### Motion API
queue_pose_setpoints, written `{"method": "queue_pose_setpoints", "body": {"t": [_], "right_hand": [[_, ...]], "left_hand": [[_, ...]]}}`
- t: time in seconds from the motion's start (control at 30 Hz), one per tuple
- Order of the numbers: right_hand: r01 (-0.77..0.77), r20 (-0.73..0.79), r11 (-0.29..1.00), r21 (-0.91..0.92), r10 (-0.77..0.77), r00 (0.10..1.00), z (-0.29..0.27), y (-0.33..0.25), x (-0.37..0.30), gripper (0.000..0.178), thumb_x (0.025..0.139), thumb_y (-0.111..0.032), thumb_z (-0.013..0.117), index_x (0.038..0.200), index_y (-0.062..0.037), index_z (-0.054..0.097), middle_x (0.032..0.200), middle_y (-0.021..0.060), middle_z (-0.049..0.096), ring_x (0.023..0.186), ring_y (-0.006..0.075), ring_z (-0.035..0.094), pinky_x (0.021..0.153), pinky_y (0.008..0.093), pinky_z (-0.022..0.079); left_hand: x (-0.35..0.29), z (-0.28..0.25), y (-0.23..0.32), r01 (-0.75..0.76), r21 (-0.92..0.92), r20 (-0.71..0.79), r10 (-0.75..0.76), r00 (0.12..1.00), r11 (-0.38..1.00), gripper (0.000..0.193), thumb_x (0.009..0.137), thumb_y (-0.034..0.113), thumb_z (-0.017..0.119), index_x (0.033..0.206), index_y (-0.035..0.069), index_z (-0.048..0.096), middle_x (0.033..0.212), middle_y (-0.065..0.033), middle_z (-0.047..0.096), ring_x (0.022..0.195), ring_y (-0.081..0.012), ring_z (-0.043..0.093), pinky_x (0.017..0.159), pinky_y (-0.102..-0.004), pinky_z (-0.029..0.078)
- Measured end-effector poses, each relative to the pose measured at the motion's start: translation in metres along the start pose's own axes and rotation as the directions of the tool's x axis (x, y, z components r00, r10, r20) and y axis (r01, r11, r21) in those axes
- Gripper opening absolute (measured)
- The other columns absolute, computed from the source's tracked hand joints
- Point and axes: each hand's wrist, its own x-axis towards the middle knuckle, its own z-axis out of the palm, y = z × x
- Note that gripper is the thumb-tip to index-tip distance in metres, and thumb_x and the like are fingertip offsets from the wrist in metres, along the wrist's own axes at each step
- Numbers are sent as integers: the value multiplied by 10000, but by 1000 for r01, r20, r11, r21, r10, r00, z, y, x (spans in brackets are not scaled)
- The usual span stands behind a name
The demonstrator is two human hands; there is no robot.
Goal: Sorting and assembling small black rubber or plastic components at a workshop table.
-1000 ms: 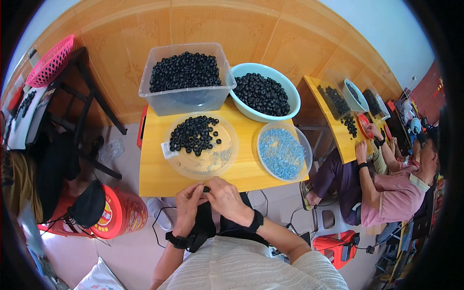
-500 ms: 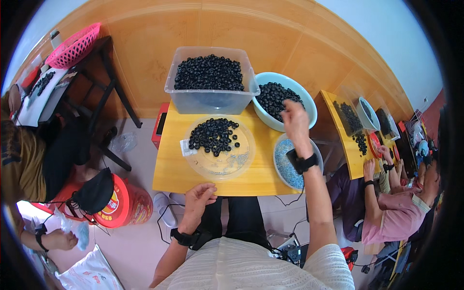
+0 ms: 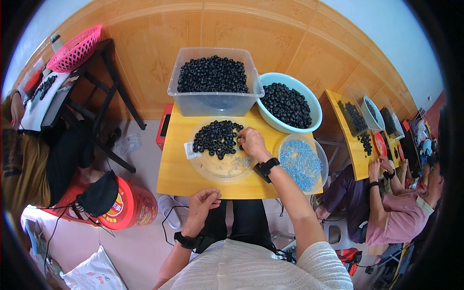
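Note:
On the yellow table lies a round clear lid (image 3: 212, 172) carrying a pile of small black rings (image 3: 215, 137). My right hand (image 3: 254, 144) is over the lid's right side, fingers drawn together at the right edge of the pile; whatever they grip is hidden. Just off the table's front edge, my left hand (image 3: 203, 205) is closed in a pinch, thumb against forefinger, and anything in it is too small to make out. To the right of the lid, a clear round tub (image 3: 325, 166) holds tiny blue pieces (image 3: 300, 165). Some tiny pale pieces are scattered on the lid's lower right.
Behind the lid stand a clear bin (image 3: 216, 104) and a light-blue basin (image 3: 290, 128), both filled with black rings. A red bucket (image 3: 137, 205) is on the floor at left, near a dark stool (image 3: 118, 92). People sit on both sides, with another yellow table (image 3: 355, 157) at right.
My right hand has come from the light-blue basin down and left to the ring pile on the lid. My left hand keeps its pinch near the table edge. The view has shifted slightly.

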Motion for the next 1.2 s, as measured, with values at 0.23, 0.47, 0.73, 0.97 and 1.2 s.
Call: {"method": "queue_pose_setpoints", "body": {"t": [0.23,0.47,0.73,0.97,1.2], "right_hand": [[89,-50,990,105,-85,995,-3,0,-8,128,674,11,599,799,19,575,784,202,599,729,367,584,674,417,469],[91,-49,847,523,-77,996,-11,-64,-91,137,691,21,634,824,5,608,718,124,562,625,218,567,567,300,454],[-33,32,790,613,16,999,-7,-103,-145,163,729,45,592,888,13,614,777,133,560,697,270,584,607,321,463],[89,-40,831,550,-80,996,-7,-105,-151,168,734,56,572,890,18,619,792,141,577,689,278,589,607,313,474],[89,-123,948,307,-53,991,-13,-42,-86,147,710,18,547,825,-13,634,774,184,604,706,351,597,623,398,475]], "left_hand": [[2,1,1,-12,11,19,12,1000,1000,172,876,133,546,976,9,611,882,-69,635,762,-120,607,700,-234,512],[4,-1,12,-46,-99,6,47,999,994,172,864,104,557,1003,10,597,924,-64,625,801,-127,610,727,-252,519],[7,3,6,-52,-246,43,64,997,968,229,783,-2,635,1005,7,581,939,-50,609,818,-129,610,729,-253,528],[2,1,6,-85,-286,10,92,996,954,190,800,-9,609,988,6,585,896,-48,612,787,-123,614,705,-255,538],[-4,-4,10,-55,-242,-6,55,998,969,180,842,45,575,1015,1,590,894,-67,619,751,-142,621,699,-265,539]]}}
